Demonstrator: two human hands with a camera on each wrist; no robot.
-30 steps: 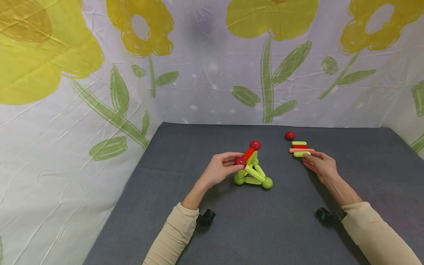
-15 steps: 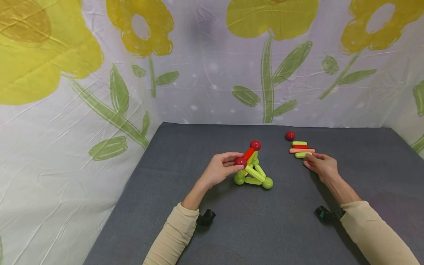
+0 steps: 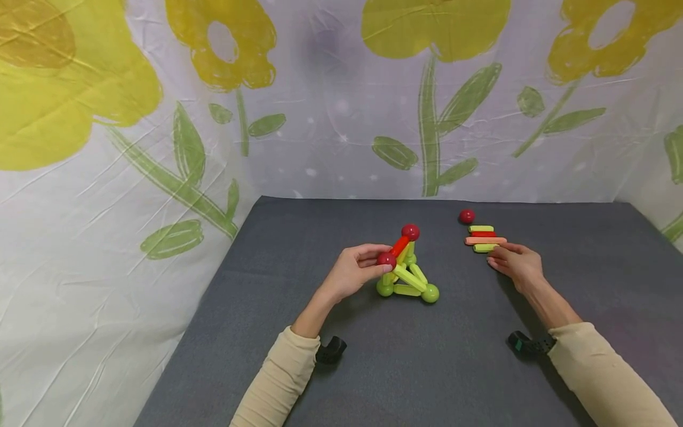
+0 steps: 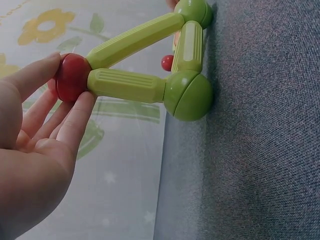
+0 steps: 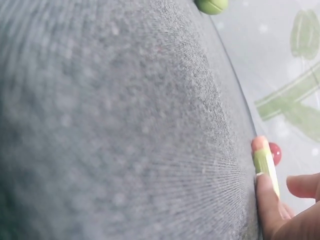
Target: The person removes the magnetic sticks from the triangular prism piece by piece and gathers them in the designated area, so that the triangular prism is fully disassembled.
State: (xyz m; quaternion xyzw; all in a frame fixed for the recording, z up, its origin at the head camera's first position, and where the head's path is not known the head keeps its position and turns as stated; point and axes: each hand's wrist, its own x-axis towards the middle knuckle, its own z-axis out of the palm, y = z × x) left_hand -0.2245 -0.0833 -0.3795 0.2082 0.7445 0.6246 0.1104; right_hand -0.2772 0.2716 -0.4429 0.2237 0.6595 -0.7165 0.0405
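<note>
A ball-and-stick toy frame (image 3: 408,279) of yellow-green sticks and green balls stands on the grey table, its top edge a red stick (image 3: 400,246) between two red balls. My left hand (image 3: 352,274) pinches the nearer red ball (image 4: 71,77) between thumb and fingers. From that ball, two ribbed sticks slope down to green balls (image 4: 189,95) at the cloth in the left wrist view. At the back right, my right hand (image 3: 517,267) holds the right end of a loose yellow-green stick (image 3: 482,248). One fingertip (image 5: 262,180) lies against this stick in the right wrist view.
Beside the held stick lie a pink stick (image 3: 484,241), a red stick (image 3: 483,234) and another yellow-green stick (image 3: 481,228). A loose red ball (image 3: 466,216) sits behind them. The grey table (image 3: 437,367) ends at a flower-printed cloth wall (image 3: 331,148).
My right hand shifts slightly right with the loose yellow-green stick, then a little back left. My left hand and the toy frame stay in place.
</note>
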